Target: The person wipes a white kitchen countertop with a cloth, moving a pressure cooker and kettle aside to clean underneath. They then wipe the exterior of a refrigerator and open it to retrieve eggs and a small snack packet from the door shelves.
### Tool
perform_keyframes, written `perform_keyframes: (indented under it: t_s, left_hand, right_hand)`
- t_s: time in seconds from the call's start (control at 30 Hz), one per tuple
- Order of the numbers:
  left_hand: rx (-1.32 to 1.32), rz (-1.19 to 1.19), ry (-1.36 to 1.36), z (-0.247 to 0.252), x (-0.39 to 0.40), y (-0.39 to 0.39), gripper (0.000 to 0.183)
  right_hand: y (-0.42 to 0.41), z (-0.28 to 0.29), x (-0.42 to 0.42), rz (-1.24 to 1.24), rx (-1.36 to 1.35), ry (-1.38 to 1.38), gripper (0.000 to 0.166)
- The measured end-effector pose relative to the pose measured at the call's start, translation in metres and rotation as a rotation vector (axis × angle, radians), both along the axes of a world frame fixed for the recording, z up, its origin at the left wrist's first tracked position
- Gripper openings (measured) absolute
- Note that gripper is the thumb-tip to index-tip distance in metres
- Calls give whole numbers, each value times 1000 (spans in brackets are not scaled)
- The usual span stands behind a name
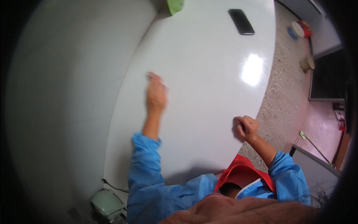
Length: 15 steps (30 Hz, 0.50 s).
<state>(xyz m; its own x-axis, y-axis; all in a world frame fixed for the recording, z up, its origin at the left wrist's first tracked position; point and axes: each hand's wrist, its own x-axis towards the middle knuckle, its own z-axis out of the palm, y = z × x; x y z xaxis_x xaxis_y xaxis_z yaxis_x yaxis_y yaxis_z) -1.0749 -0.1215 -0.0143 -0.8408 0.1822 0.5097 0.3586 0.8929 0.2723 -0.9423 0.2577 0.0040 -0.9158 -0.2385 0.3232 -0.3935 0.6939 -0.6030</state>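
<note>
My left hand [156, 91] is over the left part of the white tabletop [195, 92], blurred, its fingers partly bent. Whether anything lies between its fingers cannot be told. Near the table's right edge, my right hand [247, 128] is loosely closed with the fingers curled, and no object shows in it. Both forearms come out of blue sleeves. A dark smartphone [241, 22] lies on the far right part of the table, away from both hands. At the far left, part of a light green item [175, 6] is cut off by the picture's top.
A pale wall [64, 98] borders the table's left side. At the lower left are a pale green appliance [107, 203] and a black cord [114, 188]. Right of the table, a beige container [307, 63] and a red-and-white tub [302, 28] stand by cabinets.
</note>
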Motion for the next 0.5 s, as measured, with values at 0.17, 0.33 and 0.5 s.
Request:
perform_keyframes:
  t_s: [0.17,0.33,0.5]
  left_hand:
    - [-70,350,-62,-7,-81,-27,41]
    - [0,-64,-5,-12,-36,107,41]
    - [187,-488,-213,14,79,204,39]
  right_hand:
    - [0,-2,2,-8,-4,12,20]
    - [-2,-7,3,-26,-35,45,21]
    - [-5,-16,7,-213,-517,-125,10]
